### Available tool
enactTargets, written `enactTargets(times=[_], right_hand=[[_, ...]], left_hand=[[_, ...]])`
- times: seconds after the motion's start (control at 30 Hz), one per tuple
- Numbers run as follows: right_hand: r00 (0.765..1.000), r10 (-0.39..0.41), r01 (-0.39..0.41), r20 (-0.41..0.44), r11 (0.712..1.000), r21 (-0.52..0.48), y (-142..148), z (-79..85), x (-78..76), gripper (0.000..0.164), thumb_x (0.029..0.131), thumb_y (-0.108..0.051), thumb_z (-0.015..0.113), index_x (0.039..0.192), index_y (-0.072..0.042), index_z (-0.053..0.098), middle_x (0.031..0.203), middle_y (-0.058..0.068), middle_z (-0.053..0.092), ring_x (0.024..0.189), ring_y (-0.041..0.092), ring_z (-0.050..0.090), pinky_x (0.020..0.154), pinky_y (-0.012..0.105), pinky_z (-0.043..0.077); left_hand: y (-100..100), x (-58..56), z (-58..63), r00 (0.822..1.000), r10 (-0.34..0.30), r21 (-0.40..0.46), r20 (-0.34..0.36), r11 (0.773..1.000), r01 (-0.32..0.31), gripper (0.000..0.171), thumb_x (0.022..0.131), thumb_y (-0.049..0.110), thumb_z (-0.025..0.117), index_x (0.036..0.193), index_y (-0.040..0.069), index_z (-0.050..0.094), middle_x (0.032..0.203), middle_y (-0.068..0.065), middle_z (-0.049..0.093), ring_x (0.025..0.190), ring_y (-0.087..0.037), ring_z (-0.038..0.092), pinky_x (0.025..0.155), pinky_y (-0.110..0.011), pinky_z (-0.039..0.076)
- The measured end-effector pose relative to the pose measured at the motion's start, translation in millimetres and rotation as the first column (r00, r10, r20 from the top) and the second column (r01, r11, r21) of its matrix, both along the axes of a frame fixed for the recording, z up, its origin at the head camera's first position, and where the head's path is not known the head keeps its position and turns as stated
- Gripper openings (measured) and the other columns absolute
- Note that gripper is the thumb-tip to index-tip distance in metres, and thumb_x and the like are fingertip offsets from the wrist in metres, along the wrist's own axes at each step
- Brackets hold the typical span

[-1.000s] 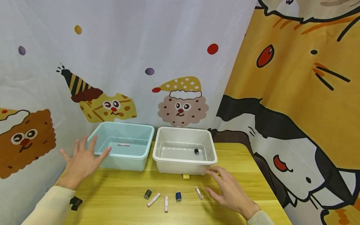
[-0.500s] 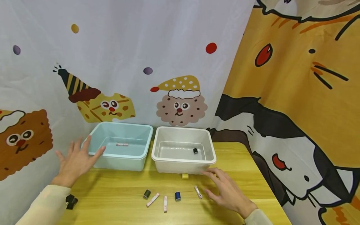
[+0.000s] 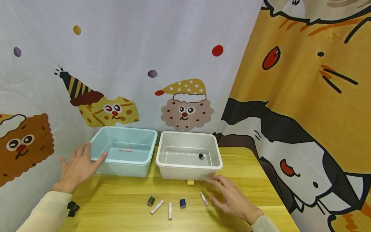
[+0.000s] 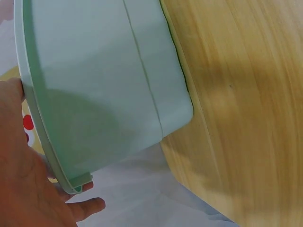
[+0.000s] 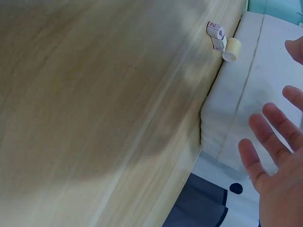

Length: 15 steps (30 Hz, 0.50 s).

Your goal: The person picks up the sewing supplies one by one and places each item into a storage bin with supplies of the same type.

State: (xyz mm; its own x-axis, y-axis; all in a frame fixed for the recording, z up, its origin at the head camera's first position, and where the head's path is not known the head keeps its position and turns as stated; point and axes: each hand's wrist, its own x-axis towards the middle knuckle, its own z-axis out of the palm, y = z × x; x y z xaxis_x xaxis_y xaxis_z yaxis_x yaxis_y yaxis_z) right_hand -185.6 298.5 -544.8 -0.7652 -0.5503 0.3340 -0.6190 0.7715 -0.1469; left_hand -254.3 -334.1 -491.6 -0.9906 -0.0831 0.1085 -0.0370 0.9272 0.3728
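My left hand (image 3: 78, 169), fingers spread, is at the near left corner of the light blue bin (image 3: 123, 169); in the left wrist view its fingers lie along the bin's rim (image 4: 40, 123). Inside that bin lies a folded tape measure (image 3: 125, 149). My right hand (image 3: 233, 199) hovers with loosely bent fingers and nothing in them, close to the near right corner of the white bin (image 3: 185, 172). A black thread spool (image 3: 201, 156) sits in the white bin. Left of the right thumb is a white looped tape (image 3: 204, 199).
On the wooden table (image 3: 121, 199) lie a green spool (image 3: 151, 201), a blue spool (image 3: 182, 203) and two folded tape measures, one slanted (image 3: 157, 207), one straight (image 3: 170, 211). A yellow spool (image 3: 190, 182) touches the white bin's front. A printed curtain (image 3: 124, 64) hangs behind.
My left hand has shifted slightly left and down beside the blue bin's corner. The right hand has dropped a little. Bins and small items stay where they were.
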Motion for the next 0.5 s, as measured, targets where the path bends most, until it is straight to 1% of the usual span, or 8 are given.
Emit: enactTargets(times=[0.13,0.27,0.4,0.5], right_hand=[[0.997,0.002,-0.001,0.077,1.000,-0.014,0.6,-3.7,-1.3,0.073,0.101,-0.038,0.093,0.167,-0.033,0.063,0.157,-0.010,0.066,0.139,0.016,0.070,0.114,0.056,0.065],[0.990,0.024,-0.022,0.141,1.000,-0.018,0.5,-5.3,-2.6,0.074,0.102,-0.038,0.092,0.168,-0.035,0.061,0.161,-0.006,0.066,0.144,0.017,0.068,0.119,0.058,0.063],[0.984,0.061,-0.059,0.169,0.998,-0.013,-0.3,-6.7,-5.2,0.075,0.100,-0.036,0.093,0.168,-0.031,0.062,0.165,-0.005,0.065,0.147,0.017,0.067,0.121,0.058,0.061],[0.974,0.076,-0.076,0.212,0.997,-0.008,-0.9,-7.2,-6.7,0.075,0.100,-0.038,0.093,0.168,-0.028,0.062,0.167,-0.007,0.063,0.149,0.020,0.066,0.123,0.060,0.060]], left_hand=[[1.4,1.0,-1.4,1.000,0.001,-0.006,0.005,1.000,-0.001,0.117,0.115,0.082,0.040,0.181,-0.012,0.013,0.178,-0.051,0.023,0.157,-0.080,0.028,0.116,-0.109,0.002],[4.2,3.4,-1.0,1.000,0.003,-0.010,0.003,1.000,-0.003,0.118,0.115,0.082,0.040,0.181,-0.013,0.014,0.176,-0.052,0.024,0.155,-0.080,0.031,0.117,-0.108,0.003],[7.5,5.1,0.7,1.000,0.005,-0.011,-0.005,1.000,-0.005,0.120,0.115,0.083,0.040,0.179,-0.015,0.016,0.174,-0.053,0.026,0.155,-0.078,0.032,0.118,-0.108,0.004],[10.0,5.3,0.2,1.000,0.009,-0.014,-0.009,1.000,-0.009,0.122,0.114,0.084,0.039,0.178,-0.018,0.017,0.172,-0.054,0.027,0.155,-0.078,0.033,0.118,-0.107,0.005]])
